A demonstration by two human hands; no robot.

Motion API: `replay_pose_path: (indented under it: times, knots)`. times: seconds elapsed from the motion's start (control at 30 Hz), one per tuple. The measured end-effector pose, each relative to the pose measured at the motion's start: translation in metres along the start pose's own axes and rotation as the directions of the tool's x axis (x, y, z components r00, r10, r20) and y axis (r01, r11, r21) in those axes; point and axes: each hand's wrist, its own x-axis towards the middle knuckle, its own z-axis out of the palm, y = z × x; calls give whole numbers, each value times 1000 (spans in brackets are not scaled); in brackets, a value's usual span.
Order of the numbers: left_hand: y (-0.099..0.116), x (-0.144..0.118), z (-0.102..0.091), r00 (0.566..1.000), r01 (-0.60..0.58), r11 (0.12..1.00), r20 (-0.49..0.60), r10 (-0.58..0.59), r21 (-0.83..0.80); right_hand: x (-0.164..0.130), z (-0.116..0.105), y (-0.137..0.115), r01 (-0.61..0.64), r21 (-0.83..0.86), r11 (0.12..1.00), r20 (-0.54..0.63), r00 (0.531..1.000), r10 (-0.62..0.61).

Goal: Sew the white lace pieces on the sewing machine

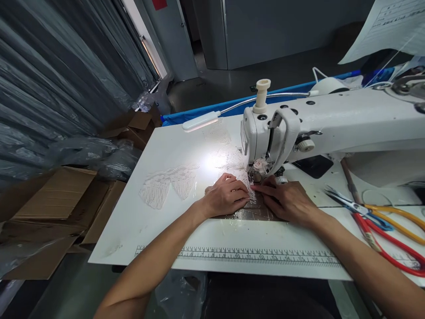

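A piece of white lace (249,180) lies under the needle area of the white sewing machine (252,137), in front of the presser foot. My left hand (229,194) rests on the lace from the left, its fingers bent and closed over the edge. From the right, my right hand (288,199) reaches in close to the presser foot, with the fingertips together at the lace; part of its grip is hidden. Beneath both hands is a shiny metal plate (245,215). To the left, a scalloped lace piece (159,190) lies flat on the white table (122,212).
Orange-handled scissors (395,212) and red-handled scissors (385,248) lie at the right. A lamp (201,122) lights the work. A printed ruler (232,256) runs along the front edge. Cardboard boxes (53,195) stand left of the table; a paper sheet (388,31) hangs upper right.
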Motion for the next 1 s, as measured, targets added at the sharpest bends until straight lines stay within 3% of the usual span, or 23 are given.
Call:
replay_pose_path:
  times: [0.43,0.77,1.0]
  knots:
    - [1,-1,-2,985,-169,972,-10,173,162,3,-4,-6,-24,-11,1000,8,1000,25]
    - [12,2,-17,959,-176,977,243,143,122,2,-5,-5,95,-95,991,-34,995,-99]
    - [3,0,-11,977,-142,987,173,128,69,5,-4,-12,59,-175,983,-24,998,-64]
